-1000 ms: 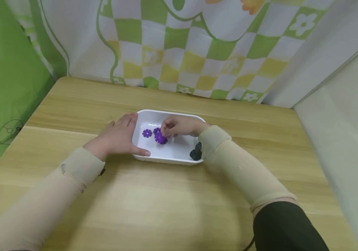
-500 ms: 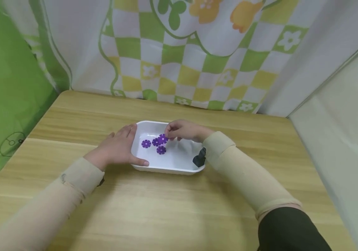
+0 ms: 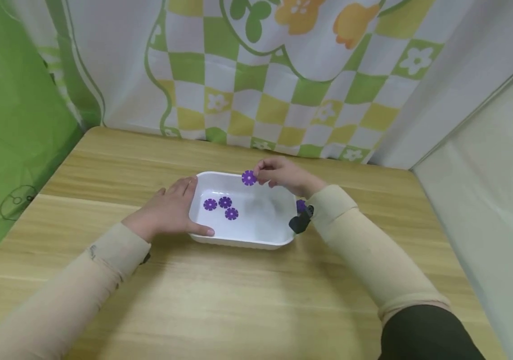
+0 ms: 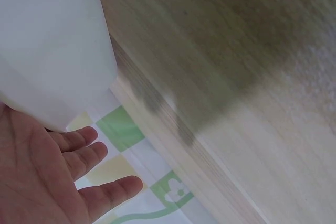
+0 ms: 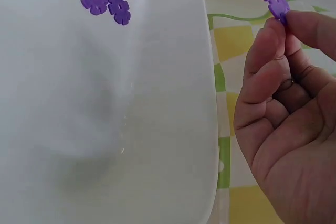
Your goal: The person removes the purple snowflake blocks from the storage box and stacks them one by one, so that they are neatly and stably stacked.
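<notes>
A white tray [image 3: 261,235] lies on the wooden table. My left hand [image 3: 168,210] rests against its left end, thumb over the front rim and fingers spread along the side. In the left wrist view the fingers [image 4: 113,195] are nearly straight beside the tray wall. Above the back rim, my right hand [image 3: 283,174] pinches a purple snowflake disc [image 3: 249,178] between thumb and forefinger. Inside the tray, towards the left, lie three more purple discs: a left one [image 3: 210,204], a back one [image 3: 225,202] and a front one [image 3: 231,214].
Another purple piece [image 3: 301,206] shows just beyond the tray's right end, partly hidden by the black wrist camera [image 3: 299,223]. A checked curtain [image 3: 279,110] hangs behind the table [image 3: 220,300]. A white wall [image 3: 486,175] stands at the right, green cloth [image 3: 9,125] at the left.
My right hand has lifted a purple disc out of the tray and carried it up, back and to the right. The left hand stays in place on the tray.
</notes>
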A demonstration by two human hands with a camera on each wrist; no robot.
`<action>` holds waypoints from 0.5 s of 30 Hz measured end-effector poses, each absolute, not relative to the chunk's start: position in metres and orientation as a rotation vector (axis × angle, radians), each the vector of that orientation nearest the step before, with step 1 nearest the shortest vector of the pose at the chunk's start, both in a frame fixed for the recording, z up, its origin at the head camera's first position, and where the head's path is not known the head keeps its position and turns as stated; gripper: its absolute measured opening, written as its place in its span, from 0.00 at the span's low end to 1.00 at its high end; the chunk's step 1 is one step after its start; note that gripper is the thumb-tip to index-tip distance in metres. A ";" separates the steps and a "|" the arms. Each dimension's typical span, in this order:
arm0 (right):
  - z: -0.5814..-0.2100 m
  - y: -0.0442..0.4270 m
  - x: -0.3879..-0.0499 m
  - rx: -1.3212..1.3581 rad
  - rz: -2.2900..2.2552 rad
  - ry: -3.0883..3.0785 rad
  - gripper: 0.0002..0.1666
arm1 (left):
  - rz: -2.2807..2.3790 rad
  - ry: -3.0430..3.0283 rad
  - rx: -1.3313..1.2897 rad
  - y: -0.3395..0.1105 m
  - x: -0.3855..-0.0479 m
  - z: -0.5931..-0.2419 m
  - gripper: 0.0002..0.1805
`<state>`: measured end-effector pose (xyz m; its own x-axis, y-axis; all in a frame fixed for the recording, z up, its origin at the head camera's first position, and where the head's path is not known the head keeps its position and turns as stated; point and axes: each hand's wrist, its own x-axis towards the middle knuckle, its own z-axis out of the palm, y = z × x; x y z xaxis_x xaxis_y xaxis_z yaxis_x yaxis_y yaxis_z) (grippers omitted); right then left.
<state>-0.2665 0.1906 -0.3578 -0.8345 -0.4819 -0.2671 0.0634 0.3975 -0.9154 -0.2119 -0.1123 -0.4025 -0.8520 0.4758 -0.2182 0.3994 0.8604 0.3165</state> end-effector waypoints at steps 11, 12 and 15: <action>-0.363 0.222 -0.258 -0.246 -1.583 2.133 0.07 | 0.357 2.743 0.668 -0.111 -0.212 -0.400 0.82; -0.364 0.224 -0.257 -0.231 -1.602 2.127 0.06 | 0.361 2.744 0.666 -0.111 -0.212 -0.400 0.82; -0.365 0.230 -0.255 -0.180 -1.661 2.119 0.05 | 0.370 2.739 0.654 -0.112 -0.211 -0.400 0.82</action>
<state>-0.2547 0.2301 -0.3647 -0.8948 -0.3638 -0.2589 0.1644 0.2706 -0.9485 -0.2111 -0.1115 -0.3999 -0.8511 0.4729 -0.2280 0.3956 0.8632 0.3138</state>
